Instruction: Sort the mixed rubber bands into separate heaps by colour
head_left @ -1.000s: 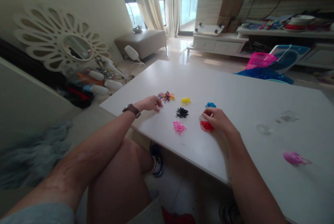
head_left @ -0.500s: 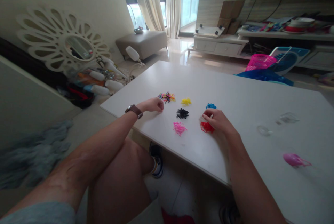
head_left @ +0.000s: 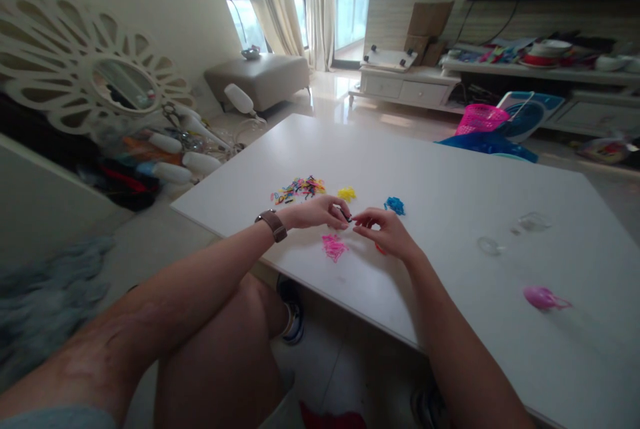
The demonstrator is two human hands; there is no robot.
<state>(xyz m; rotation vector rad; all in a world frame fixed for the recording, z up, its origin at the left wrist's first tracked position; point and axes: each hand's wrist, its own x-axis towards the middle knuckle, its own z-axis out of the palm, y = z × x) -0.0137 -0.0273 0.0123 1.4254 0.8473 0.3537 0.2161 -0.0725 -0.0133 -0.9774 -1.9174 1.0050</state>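
Note:
My left hand (head_left: pixel 327 212) is over the black pile (head_left: pixel 344 213), which it mostly covers, and its fingers are pinched on something I cannot make out. Just right of it, my right hand (head_left: pixel 379 229) has its thumb and fingers apart with nothing visible between them. Under that hand a bit of the red pile (head_left: pixel 381 248) shows. Small bands lie in piles on the white table: mixed colours (head_left: pixel 300 189) at the left, yellow (head_left: pixel 347 194) behind the black, blue (head_left: pixel 395 205) at the right, pink (head_left: pixel 334 248) near the front edge.
On the right part of the white table (head_left: pixel 450 196) are a pink egg-shaped item (head_left: pixel 543 298), a clear round piece (head_left: pixel 490 246) and a clear container (head_left: pixel 534 222). Beyond the table stand a pink basket (head_left: pixel 480 119) and a grey ottoman (head_left: pixel 260 79).
My left hand has moved right from the mixed pile to the black one. My right hand has moved left, away from the blue and red piles, and its fingers have parted. The view has shifted slightly.

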